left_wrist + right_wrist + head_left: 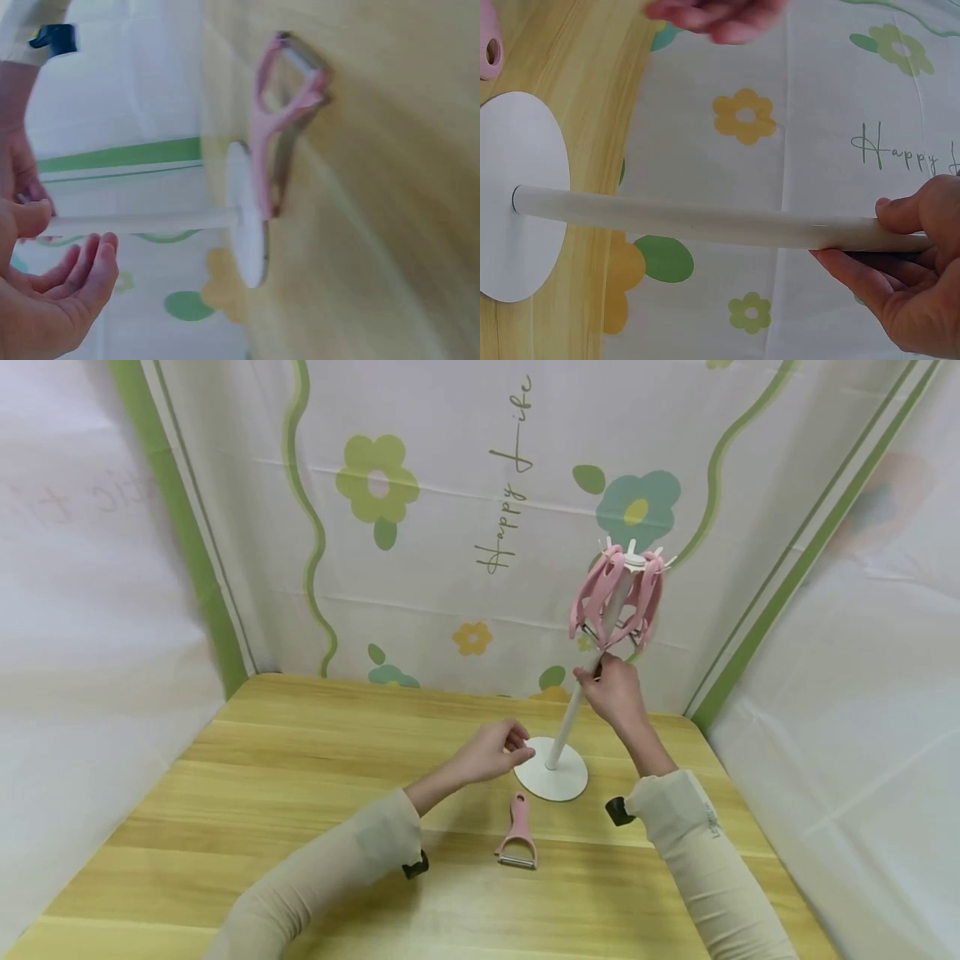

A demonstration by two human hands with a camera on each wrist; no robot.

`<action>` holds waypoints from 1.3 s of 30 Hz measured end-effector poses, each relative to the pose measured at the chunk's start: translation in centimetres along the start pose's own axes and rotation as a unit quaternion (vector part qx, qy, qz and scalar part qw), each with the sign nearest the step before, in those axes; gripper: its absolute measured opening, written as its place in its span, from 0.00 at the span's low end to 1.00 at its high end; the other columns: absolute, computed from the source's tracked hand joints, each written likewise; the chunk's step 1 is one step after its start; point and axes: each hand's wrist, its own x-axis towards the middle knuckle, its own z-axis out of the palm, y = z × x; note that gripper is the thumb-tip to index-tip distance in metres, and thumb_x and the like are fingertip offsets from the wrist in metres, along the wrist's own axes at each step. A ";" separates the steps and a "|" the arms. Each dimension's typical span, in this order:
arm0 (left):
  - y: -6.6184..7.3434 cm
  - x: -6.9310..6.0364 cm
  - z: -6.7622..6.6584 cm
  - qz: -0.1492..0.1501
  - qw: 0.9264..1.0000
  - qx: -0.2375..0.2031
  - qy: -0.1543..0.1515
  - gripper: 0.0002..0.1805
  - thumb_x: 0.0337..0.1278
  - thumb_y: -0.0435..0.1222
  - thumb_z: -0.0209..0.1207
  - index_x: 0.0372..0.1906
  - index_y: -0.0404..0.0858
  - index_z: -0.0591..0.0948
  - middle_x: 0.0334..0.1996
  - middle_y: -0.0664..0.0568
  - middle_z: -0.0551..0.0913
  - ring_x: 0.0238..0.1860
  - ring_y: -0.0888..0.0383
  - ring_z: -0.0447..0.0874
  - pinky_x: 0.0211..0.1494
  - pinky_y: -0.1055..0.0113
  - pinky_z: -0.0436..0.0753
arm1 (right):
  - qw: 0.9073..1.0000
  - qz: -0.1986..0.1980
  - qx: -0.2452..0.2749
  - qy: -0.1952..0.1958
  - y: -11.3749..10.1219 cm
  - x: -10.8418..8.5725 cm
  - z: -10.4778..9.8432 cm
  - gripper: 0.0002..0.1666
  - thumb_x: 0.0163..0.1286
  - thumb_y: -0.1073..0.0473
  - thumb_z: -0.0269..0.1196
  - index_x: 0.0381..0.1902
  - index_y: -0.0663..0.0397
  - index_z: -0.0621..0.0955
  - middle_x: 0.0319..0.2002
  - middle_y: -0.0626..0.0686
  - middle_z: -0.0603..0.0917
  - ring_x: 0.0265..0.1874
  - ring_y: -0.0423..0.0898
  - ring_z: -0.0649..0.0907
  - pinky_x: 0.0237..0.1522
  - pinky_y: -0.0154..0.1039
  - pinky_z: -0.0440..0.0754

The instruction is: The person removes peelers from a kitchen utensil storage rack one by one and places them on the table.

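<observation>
A white stand with a round base (536, 777) and a pole (567, 724) rises from the table. From hooks at its top hang several pink peelers (596, 589). My right hand (617, 693) grips the pole just below them; the right wrist view shows thumb and fingers around the pole (705, 221). Beside the base, my left hand (491, 752) hovers with relaxed, slightly bent fingers and holds nothing. One more pink peeler (519, 831) lies on the table in front of the base, its blade end toward me.
The wooden table (300, 760) carries the stand right of its middle. Behind it hangs a white cloth (435, 552) printed with flowers and lettering. White cloth walls with green strips (176, 527) close off both sides.
</observation>
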 end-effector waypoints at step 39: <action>9.1 5.2 -6.4 0.200 0.958 -0.176 0.101 0.24 0.68 0.28 0.57 0.66 0.28 0.70 0.60 0.38 0.78 0.64 0.49 0.78 0.61 0.70 0.82 | 1.000 0.001 -0.008 0.007 0.0 0.0 0.1 0.18 0.72 0.57 0.62 0.43 0.71 0.80 0.35 0.67 0.86 0.34 0.60 0.87 0.32 0.50 0.86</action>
